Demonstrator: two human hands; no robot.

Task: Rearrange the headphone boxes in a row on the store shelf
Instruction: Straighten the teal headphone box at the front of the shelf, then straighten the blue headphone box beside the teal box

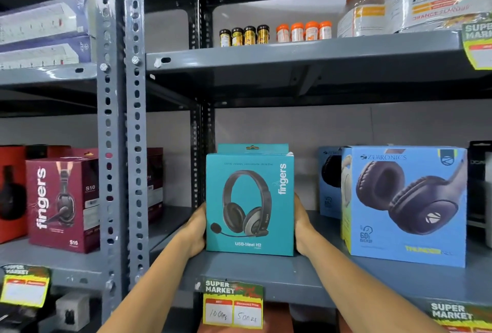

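both forearms reach forward onto the grey shelf (266,271). the left hand (195,231) and right hand (302,229) press flat against opposite sides of the teal fingers headset box (250,203), clamping it upright between them, its base apparently on the shelf. right of it, apart, stands a blue zebronics headphone box (407,205); far left, a maroon fingers box (62,205).

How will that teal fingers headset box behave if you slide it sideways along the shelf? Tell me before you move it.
The teal box looks like stiff printed card, so it should keep its shape between the left hand and right hand. It stands tall on a narrow base, so a high push may tip it. It probably slides easily on the smooth shelf.
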